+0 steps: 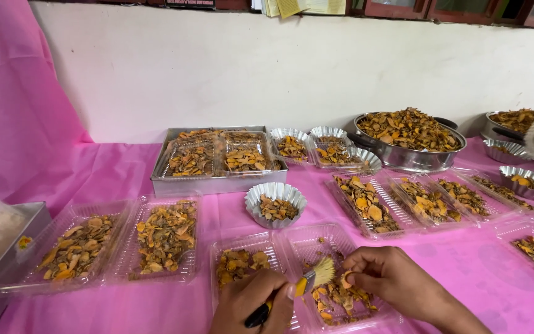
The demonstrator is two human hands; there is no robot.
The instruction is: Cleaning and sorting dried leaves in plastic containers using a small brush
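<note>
Your right hand (385, 272) pinches a dried orange slice (345, 281) over the clear tray (304, 247), so crumbs fall back among the other slices. Your left hand (248, 301) is closed around a small brush (309, 279), its pale bristles angled against the slice you hold. Both work low over the pink worktop (465, 266). Just beyond stands a fluted foil cup (275, 201) of slices, with more filled trays spread to either side and a heaped metal pan (410, 139) by the wall.
</note>
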